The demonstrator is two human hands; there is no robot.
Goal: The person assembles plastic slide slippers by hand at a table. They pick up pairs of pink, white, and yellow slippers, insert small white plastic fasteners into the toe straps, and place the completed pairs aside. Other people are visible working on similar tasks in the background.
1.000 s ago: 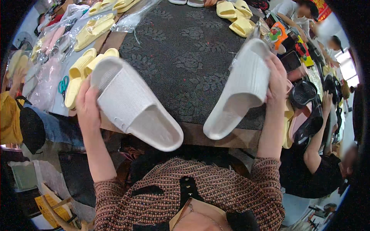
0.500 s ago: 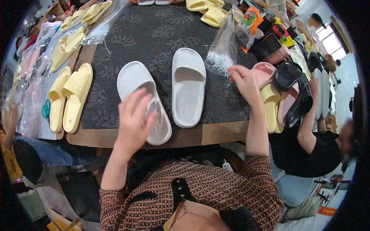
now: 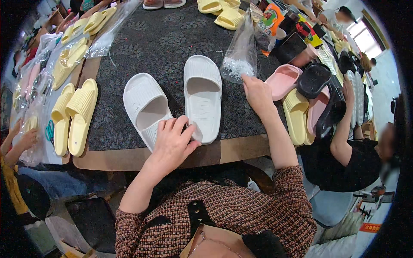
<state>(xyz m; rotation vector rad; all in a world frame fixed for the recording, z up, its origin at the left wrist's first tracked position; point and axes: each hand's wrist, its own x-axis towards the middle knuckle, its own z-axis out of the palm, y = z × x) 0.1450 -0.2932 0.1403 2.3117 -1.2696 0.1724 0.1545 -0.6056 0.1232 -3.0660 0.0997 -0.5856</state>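
Observation:
Two white ribbed slippers lie with their toes pointing away from me. My left hand covers the heel of the left slipper, its thumb at the heel of the right slipper. Between its thumb and forefinger shows a small clear plastic piece, its exact kind unclear. To the right, my right hand has its fingers drawn together at the lower edge of a clear plastic bag of small white pieces. Whatever those fingertips hold is too small to make out.
Yellow slippers and teal-handled scissors lie at left. Pink, black and yellow slippers crowd the right, below cups and an orange packet. Co-workers' arms reach in at both sides.
My left hand has moved right and down to the slippers' heels. My right hand has shifted left against the bag's edge. The view has turned slightly.

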